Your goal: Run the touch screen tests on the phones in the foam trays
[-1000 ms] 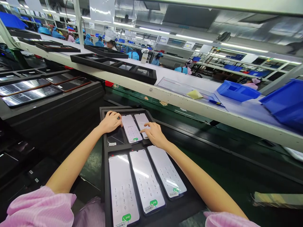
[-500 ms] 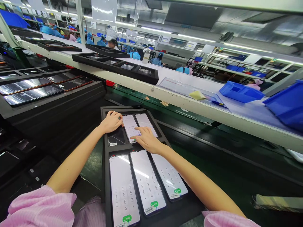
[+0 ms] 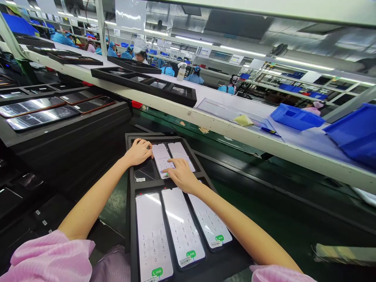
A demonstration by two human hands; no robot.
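Observation:
A black foam tray [image 3: 164,183] holds six phones in two rows. My right hand [image 3: 181,175] is over the back middle phone [image 3: 159,152], its fingers apart and fingertips at the lit keypad. My left hand [image 3: 140,152] rests at the top of the back left phone [image 3: 144,171], whose screen is dark; its fingers are bent and what lies under them is hidden. The back right phone [image 3: 179,152] shows a white screen. In the front row, the left [image 3: 152,231], middle [image 3: 182,225] and right [image 3: 208,219] phones show dial pads with green buttons.
A white-edged bench [image 3: 223,137] crosses behind, bearing a black tray [image 3: 141,84], a clear plastic sheet, a yellow pad, a pen and blue bins [image 3: 296,117]. More phones lie in stacked black trays [image 3: 96,121] at left. Several people sit farther back.
Digits on the back middle phone's screen look different. My right hand has barely moved, and my left hand stays in place. The camera view has shifted slightly.

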